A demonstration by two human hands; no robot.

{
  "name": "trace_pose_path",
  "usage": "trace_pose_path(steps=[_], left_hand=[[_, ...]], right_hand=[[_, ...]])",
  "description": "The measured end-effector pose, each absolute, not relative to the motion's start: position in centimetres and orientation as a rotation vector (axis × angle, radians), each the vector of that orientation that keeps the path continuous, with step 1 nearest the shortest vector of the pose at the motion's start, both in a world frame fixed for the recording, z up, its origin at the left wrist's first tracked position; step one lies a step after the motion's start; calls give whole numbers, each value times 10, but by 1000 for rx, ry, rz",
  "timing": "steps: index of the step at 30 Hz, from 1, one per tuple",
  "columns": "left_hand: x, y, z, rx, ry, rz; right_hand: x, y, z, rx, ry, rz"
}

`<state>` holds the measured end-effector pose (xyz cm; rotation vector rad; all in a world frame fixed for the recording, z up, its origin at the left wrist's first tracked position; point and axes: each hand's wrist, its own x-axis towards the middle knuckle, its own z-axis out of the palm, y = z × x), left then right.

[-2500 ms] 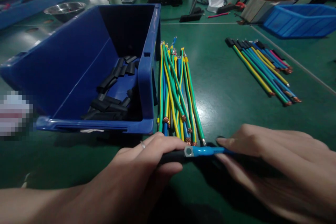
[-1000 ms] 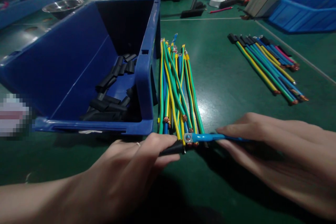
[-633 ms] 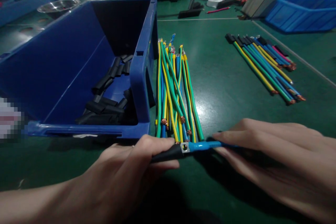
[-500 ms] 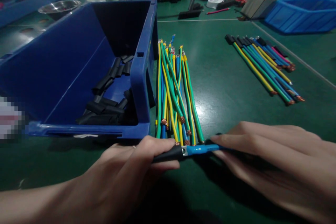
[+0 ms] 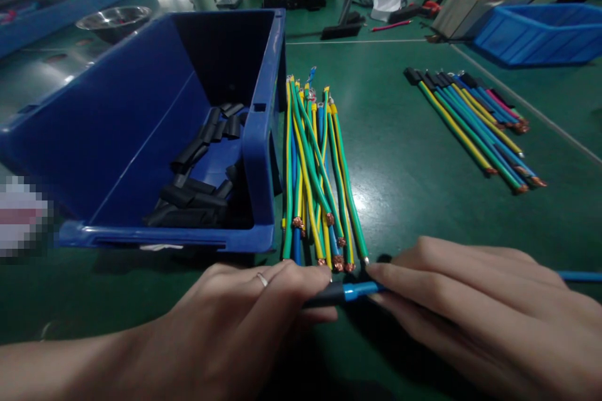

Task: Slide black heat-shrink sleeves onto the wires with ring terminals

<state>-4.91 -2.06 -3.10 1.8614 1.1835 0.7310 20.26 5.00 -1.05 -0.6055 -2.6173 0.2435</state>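
Observation:
Between thumb and fingers, my left hand (image 5: 254,307) pinches a black sleeve (image 5: 329,294), a short length of tubing. A blue cable (image 5: 362,290) runs into the sleeve's right end, and its metal lug is covered. My right hand (image 5: 461,301) grips this cable close to the sleeve; more of it shows beyond the hand at the right edge. Just past my fingers lies a bundle of green-yellow and blue cables (image 5: 324,188), with bare copper ends towards me. More black sleeves (image 5: 192,200) lie loose in the dark blue bin (image 5: 258,169) at the left.
A second group of cables (image 5: 475,125), with black sleeves on their far ends, rests at the right. Behind it stand a light blue tray (image 5: 540,34) and a cardboard box (image 5: 463,12). A metal bowl (image 5: 113,19) is at the back left. Two people sit across the table.
The blue cable's lug, bare before at the sleeve's mouth, is now inside the black sleeve. My hands have come closer together, and the view has shifted slightly.

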Motion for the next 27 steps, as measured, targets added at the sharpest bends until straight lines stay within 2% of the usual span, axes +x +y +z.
trace_pose_path(steps=[7,13,16,27], left_hand=[[-48,-12,-13,2001,1054,571],[-56,-25,-28,2175,1405,598],[-55,-24,-29,2349,1424,538],[-48,-22,-32,2350,1375,679]], right_hand=[[200,48,-9,-634,-2603,240],[206,61,-3,-764,-2540,144],[206,61,-4,-735,-2558,144],[208,58,-8,-661,-2577,203]])
